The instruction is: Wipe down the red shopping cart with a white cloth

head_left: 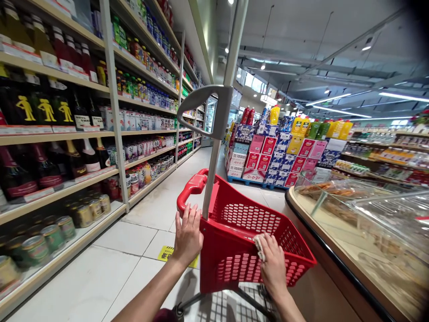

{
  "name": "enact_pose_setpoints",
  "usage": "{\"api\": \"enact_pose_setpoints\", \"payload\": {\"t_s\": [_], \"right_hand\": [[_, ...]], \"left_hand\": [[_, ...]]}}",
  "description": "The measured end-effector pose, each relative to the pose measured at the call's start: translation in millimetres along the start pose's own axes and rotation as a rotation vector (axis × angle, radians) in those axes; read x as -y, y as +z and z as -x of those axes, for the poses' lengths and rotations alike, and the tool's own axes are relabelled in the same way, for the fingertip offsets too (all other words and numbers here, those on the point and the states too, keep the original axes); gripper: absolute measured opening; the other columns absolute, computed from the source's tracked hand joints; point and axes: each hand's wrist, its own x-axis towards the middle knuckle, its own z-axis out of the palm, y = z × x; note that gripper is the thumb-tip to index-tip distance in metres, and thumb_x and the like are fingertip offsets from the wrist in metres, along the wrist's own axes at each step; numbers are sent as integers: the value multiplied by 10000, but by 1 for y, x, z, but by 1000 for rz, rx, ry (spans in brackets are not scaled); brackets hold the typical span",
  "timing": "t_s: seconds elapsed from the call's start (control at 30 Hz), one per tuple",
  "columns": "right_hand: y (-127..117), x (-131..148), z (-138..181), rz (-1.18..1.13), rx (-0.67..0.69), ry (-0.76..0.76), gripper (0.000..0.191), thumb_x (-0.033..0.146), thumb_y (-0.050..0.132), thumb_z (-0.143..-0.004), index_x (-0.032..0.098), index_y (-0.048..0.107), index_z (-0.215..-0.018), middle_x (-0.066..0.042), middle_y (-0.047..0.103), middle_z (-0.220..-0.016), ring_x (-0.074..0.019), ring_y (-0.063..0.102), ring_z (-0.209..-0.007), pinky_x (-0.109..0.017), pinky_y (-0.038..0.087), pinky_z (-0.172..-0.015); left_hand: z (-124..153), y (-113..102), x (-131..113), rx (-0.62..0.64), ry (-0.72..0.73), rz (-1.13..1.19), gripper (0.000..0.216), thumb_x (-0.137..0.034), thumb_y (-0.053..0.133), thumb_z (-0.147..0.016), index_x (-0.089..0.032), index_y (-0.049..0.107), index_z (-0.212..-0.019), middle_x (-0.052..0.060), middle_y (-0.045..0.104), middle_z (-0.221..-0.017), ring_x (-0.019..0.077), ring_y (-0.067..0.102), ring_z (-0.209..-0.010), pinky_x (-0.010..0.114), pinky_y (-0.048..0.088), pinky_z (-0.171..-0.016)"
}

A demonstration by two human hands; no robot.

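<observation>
A red plastic shopping cart (231, 250) with a perforated basket stands before me, seen from its side. My left hand (188, 235) grips the lower end of its red handle (191, 190), fingers curled over the top. At the basket's near side rim, my right hand (273, 261) is closed on a pale, crumpled cloth (259, 247), which touches the rim. A metal pole (214, 179) rises from the cart's handle end, with a grey triangular loop (219, 112) attached. No goods show inside the visible part of the basket.
Shelves of bottles and cans (110, 107) line the left side. A yellow floor sticker (165, 253) lies on the pale tiles (134, 237). Stacked drink cartons (264, 154) stand ahead, and a rounded display counter (321, 228) with clear covers sits close on the right.
</observation>
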Motion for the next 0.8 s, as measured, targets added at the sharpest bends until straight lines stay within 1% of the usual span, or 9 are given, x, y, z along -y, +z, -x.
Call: {"api": "enact_pose_setpoints", "payload": {"t_s": [0.1,0.2,0.27,0.33,0.43,0.53,0.67,0.73,0.8], "right_hand": [[6,37,-12,-107,40,-120,483,98,332,-811,241,415,-1265,-62,504,-1248,-207,397,-1193,-419,313,-959],[14,66,-33,-147,56,-152,459,125,378,-814,239,430,-1255,-51,554,-1189,-189,444,-1136,-371,330,-938],[11,48,-31,-106,78,-124,424,125,379,-813,261,491,-1198,-35,568,-1170,-188,453,-1123,-375,319,-937],[1,6,-15,-21,109,-67,398,138,363,-816,274,531,-1151,-28,548,-1200,-205,420,-1164,-412,291,-952],[-11,-50,16,183,102,139,387,213,330,-833,255,522,-1167,-62,514,-1241,-255,367,-1209,-497,255,-953],[-9,-54,23,231,69,213,414,169,304,-824,230,526,-1167,-78,503,-1249,-257,336,-1231,-497,266,-950],[-3,-53,12,153,173,-2,440,130,329,-813,270,496,-1195,-23,506,-1254,-210,348,-1226,-452,270,-975],[-11,-77,15,212,163,107,420,158,342,-807,270,517,-1171,-32,519,-1238,-230,381,-1197,-482,281,-953],[-20,-105,24,313,82,334,419,172,343,-785,226,541,-1150,-81,532,-1214,-276,399,-1169,-527,296,-912]], "left_hand": [[8,9,-19,-72,29,13,585,-100,408,-712,-33,323,-1287,165,356,-1355,254,196,-1305,476,131,-1063],[8,17,-34,-17,202,25,576,-139,414,-736,-95,323,-1303,115,345,-1373,226,198,-1308,449,108,-1075],[3,20,-37,72,268,6,579,-160,427,-724,-126,354,-1297,85,372,-1362,223,232,-1296,435,72,-1084],[-2,22,-37,125,270,-22,570,-163,436,-707,-126,399,-1275,82,430,-1323,228,279,-1275,428,43,-1088],[-7,25,-42,151,252,-50,540,-170,437,-702,-122,452,-1239,85,494,-1266,239,326,-1247,434,37,-1086],[-5,31,-61,210,285,-75,521,-199,418,-721,-100,459,-1230,100,497,-1261,250,324,-1245,448,59,-1077],[0,40,-81,271,362,-97,567,-220,430,-710,-66,419,-1256,120,444,-1304,249,287,-1263,427,123,-1065],[1,44,-81,269,393,-111,584,-202,438,-699,-74,404,-1268,108,420,-1325,236,285,-1265,405,143,-1062],[2,47,-79,260,409,-128,589,-194,444,-693,-79,404,-1269,105,412,-1332,236,288,-1263,400,149,-1060]]}}
